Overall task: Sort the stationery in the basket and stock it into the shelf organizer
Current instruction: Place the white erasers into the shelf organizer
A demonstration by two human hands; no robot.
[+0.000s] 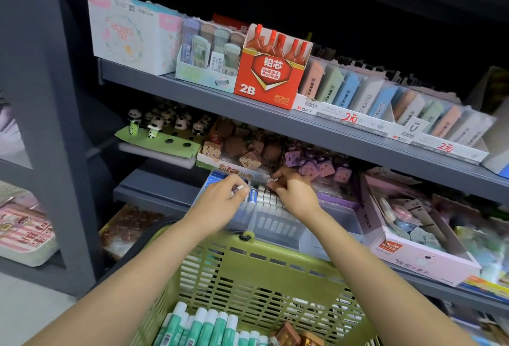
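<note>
Green plastic basket (256, 271) sits pressed against the front edge of the lower shelf (154, 194), with green-and-white glue sticks (203, 326) lying side by side at its near end and small brown boxes (286, 336) beside them. Both hands reach over its far rim into the clear organizer (278, 224) on that shelf. Left hand (220, 202) has its grip closed round a small white-capped item (239, 188), pinched at the fingertips above the left compartment, next to blue packs (216, 179). Right hand (296, 194) has its grip narrow, fingers curled onto the rows of white erasers (271, 199) in the middle compartment; whether it pinches one or only steadies them I cannot tell.

Such pieces look light, stiff and a little slick in their wrapping, so they should be taken by the short sides between thumb and forefinger and slotted upright. Knocking the packed rows askew seems the main risk. Much of the basket's stock looks yet unsorted.
</note>
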